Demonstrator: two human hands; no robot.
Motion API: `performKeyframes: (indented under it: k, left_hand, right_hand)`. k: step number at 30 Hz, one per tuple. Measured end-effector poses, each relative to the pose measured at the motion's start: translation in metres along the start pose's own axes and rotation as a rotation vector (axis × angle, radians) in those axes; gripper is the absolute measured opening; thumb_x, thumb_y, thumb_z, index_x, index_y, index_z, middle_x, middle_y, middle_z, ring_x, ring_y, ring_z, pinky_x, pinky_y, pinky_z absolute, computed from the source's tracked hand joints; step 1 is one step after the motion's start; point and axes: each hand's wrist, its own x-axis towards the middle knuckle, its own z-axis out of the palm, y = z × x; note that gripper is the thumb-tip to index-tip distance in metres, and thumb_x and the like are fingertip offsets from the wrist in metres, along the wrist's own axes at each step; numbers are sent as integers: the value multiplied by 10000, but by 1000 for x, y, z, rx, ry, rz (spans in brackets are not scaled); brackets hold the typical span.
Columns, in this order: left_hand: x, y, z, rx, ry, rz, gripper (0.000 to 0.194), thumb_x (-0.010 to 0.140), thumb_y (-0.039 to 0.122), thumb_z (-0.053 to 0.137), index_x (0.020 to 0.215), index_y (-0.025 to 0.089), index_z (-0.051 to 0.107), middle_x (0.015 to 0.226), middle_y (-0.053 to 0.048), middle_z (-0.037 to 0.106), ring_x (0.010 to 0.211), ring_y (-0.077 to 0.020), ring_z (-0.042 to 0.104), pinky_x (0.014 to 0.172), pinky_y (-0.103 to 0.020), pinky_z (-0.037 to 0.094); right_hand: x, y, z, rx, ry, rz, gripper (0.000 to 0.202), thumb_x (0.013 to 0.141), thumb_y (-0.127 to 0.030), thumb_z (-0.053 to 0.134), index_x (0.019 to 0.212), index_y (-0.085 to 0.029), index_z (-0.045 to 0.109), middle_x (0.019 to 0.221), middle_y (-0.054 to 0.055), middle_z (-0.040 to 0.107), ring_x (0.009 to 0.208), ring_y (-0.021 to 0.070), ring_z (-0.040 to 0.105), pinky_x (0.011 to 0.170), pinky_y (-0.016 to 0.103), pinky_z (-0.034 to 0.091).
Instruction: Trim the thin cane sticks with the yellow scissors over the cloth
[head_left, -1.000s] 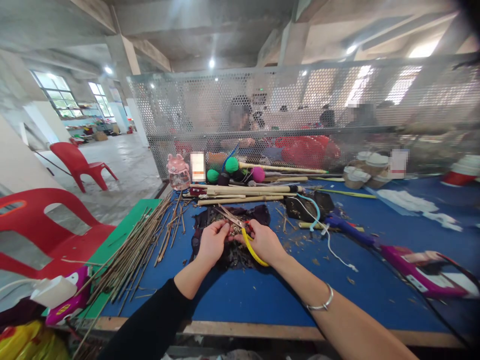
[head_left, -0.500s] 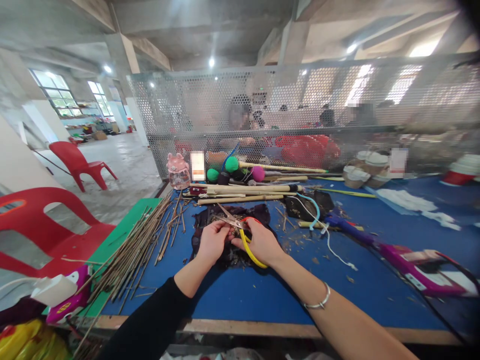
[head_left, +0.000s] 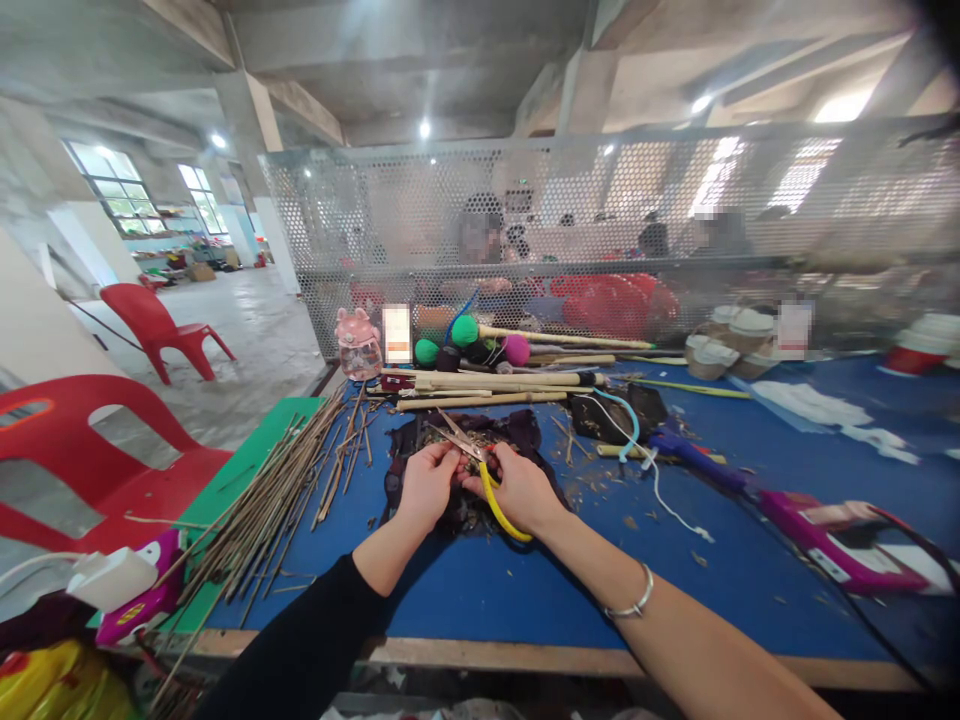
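Note:
My right hand (head_left: 521, 488) is closed around a pair of scissors (head_left: 493, 500) with yellow-coated handles. Their metal blades point up and to the left, above a dark crumpled cloth (head_left: 521, 428) strewn with small plant bits. Beside the blades, my left hand (head_left: 427, 485) is closed in a pinch, its fingertips close to the right hand's. What those fingertips hold is too small to make out. To the left of the cloth lies a spread bundle of thin brown sticks (head_left: 262, 500).
Thick pale sticks (head_left: 495, 380) lie across the table's back, near green and pink yarn balls (head_left: 517, 348) and a pink bottle (head_left: 358, 345). A perforated metal screen (head_left: 420, 220) stands behind. A purple tool (head_left: 832, 540) lies right; a red chair (head_left: 112, 450) stands left.
The scissors' red-lined handle loop shows less than before, and the handles appear closer together. Both hands stay at nearly the same spot over the cloth.

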Motion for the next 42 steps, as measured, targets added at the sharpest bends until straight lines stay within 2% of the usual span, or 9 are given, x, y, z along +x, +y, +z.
performKeyframes:
  k: [3, 5, 8, 10, 16, 21, 30, 33, 42]
  left_hand:
    - [1, 0, -1, 36, 6, 17, 194, 674, 302, 584, 759, 133, 629, 697, -28, 614, 579, -102, 526, 577, -225, 439]
    - [1, 0, -4, 123, 31, 77, 206, 691, 309, 565, 789, 141, 632, 740, -38, 629, 612, -113, 534, 598, -229, 433]
    - [1, 0, -6, 345, 55, 195, 217, 728, 329, 525, 710, 140, 629, 668, -32, 611, 608, -119, 517, 584, -219, 406]
    - [0, 0, -6, 408, 37, 224, 242, 748, 338, 495, 680, 140, 617, 628, -25, 593, 596, -121, 511, 574, -218, 399]
    - [-3, 0, -1, 314, -37, 199, 225, 757, 304, 477, 797, 132, 616, 731, -44, 627, 654, -138, 546, 636, -240, 426]
    - [-4, 3, -3, 440, -8, 264, 239, 772, 318, 463, 759, 136, 617, 711, -37, 617, 646, -133, 523, 625, -233, 408]
    - [-5, 4, -4, 513, -7, 293, 278, 793, 361, 431, 651, 151, 544, 584, 9, 515, 558, -99, 449, 537, -200, 361]
    - [-4, 3, -5, 482, -20, 266, 285, 792, 383, 427, 636, 160, 509, 556, 21, 482, 516, -91, 433, 502, -194, 358]
    - [-1, 1, -3, 290, -52, 141, 277, 759, 423, 467, 685, 161, 514, 578, 26, 478, 499, -85, 448, 481, -199, 410]
  right_hand:
    - [0, -2, 1, 6, 6, 11, 404, 671, -567, 555, 812, -202, 454, 768, 35, 605, 674, 175, 574, 536, 232, 286]
    - [0, -3, 1, 10, 11, 25, 397, 671, -567, 555, 793, -204, 452, 756, 33, 603, 672, 178, 573, 533, 234, 285]
    - [0, -4, 2, 15, 16, 42, 388, 668, -556, 565, 789, -204, 454, 743, 28, 600, 668, 178, 574, 537, 238, 291]
    - [-1, -5, 2, 22, 31, 34, 395, 660, -541, 582, 823, -203, 458, 758, 28, 597, 691, 182, 577, 556, 240, 308]
    - [-3, -8, 1, 62, 68, -48, 440, 657, -497, 604, 932, -191, 448, 863, 50, 581, 797, 184, 568, 636, 247, 357]
    - [-2, -5, -2, 10, 65, -45, 429, 667, -530, 578, 902, -196, 447, 787, 38, 596, 723, 188, 580, 588, 244, 339]
    - [3, 5, 3, 42, 46, -34, 377, 684, -561, 534, 816, -214, 470, 665, 6, 584, 550, 137, 532, 484, 209, 281]
    - [5, 8, 0, 71, 50, -42, 345, 693, -540, 535, 768, -209, 473, 634, 3, 567, 526, 123, 510, 479, 204, 283]
    - [8, 9, -3, 232, -56, -83, 295, 725, -486, 512, 695, -193, 489, 584, -8, 530, 494, 104, 458, 468, 197, 308]
